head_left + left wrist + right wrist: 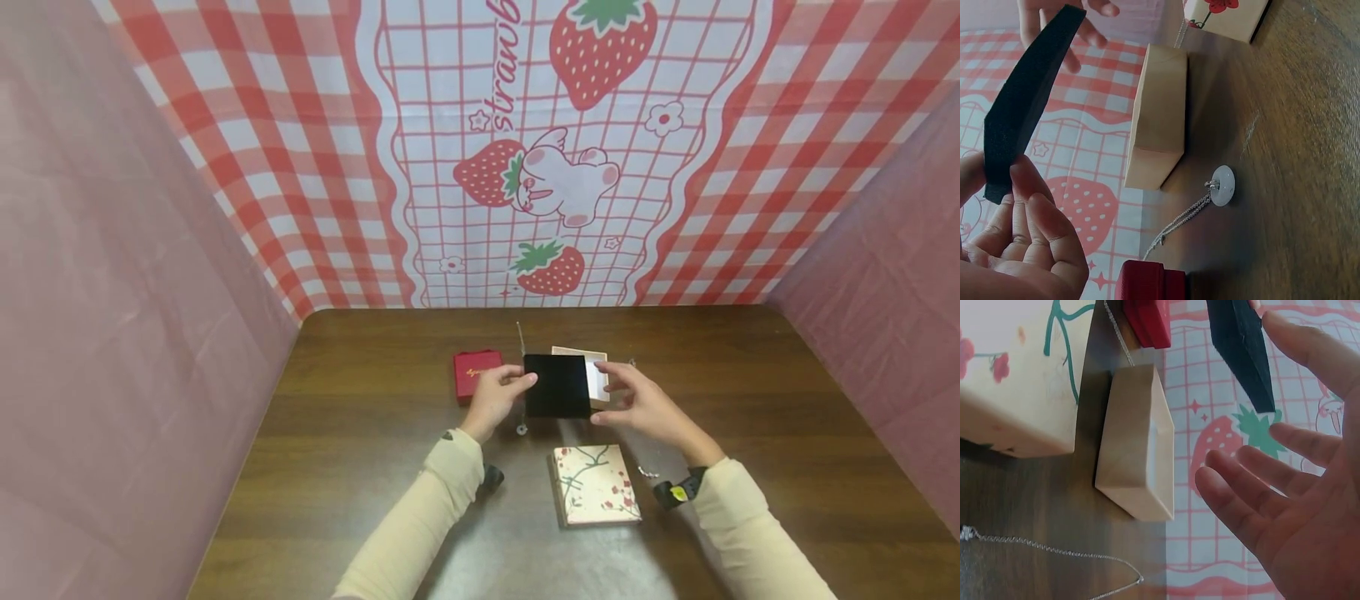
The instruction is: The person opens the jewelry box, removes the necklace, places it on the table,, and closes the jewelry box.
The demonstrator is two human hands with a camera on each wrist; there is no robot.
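Observation:
A thin, square black foam pad is held up over the table. My left hand pinches it by its left edge, thumb on one face and fingers on the other. My right hand is at the pad's right side, fingers spread and apart from it in the right wrist view. Below and behind the pad stands an uncovered beige box with a pale inside, partly hidden by the pad in the head view. A silver chain necklace with a round white pendant lies left of that box.
Left of the pad sits a small red box with gold lettering. Nearer the person is a cream box lid painted with branches and red flowers. Another silver chain lies on the wooden table to the right. A checked strawberry cloth hangs behind.

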